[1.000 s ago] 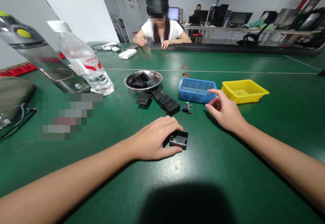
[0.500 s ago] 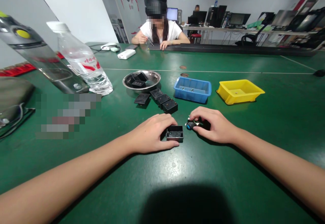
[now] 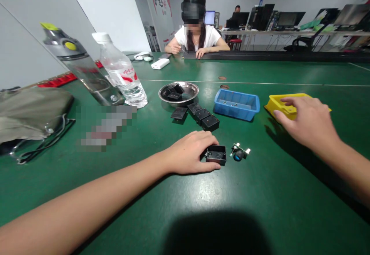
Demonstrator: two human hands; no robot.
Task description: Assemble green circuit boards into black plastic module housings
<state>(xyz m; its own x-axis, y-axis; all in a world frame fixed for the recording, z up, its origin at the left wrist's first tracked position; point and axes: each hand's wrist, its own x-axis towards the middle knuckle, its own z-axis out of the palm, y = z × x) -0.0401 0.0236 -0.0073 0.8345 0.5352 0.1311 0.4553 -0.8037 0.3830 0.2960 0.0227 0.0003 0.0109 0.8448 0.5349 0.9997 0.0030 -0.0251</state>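
Note:
My left hand [image 3: 194, 152] grips a small open black plastic case [image 3: 216, 154] on the green table, thumb at the near side and fingers at the far side. Just right of the case lies a small camera module [image 3: 239, 153] with a dark, blue-tinted lens and a green circuit board; neither hand touches it. My right hand [image 3: 309, 122] is raised over the yellow bin [image 3: 279, 106], its thumb and fingers apart, hiding much of the bin. Whether it touches the bin's rim I cannot tell.
Black cases [image 3: 209, 122] lie beyond my left hand. Behind them stand a steel bowl [image 3: 189, 100] with black parts and a blue bin [image 3: 237, 114] with small metal bits. Two bottles [image 3: 127, 77] stand at left beside a cloth bag [image 3: 37, 108]. A person [image 3: 196, 35] sits opposite.
My right hand has let go of the camera module, leaving it on the table, and has moved right and away to the yellow bin. My left hand still holds the case. The view has shifted left.

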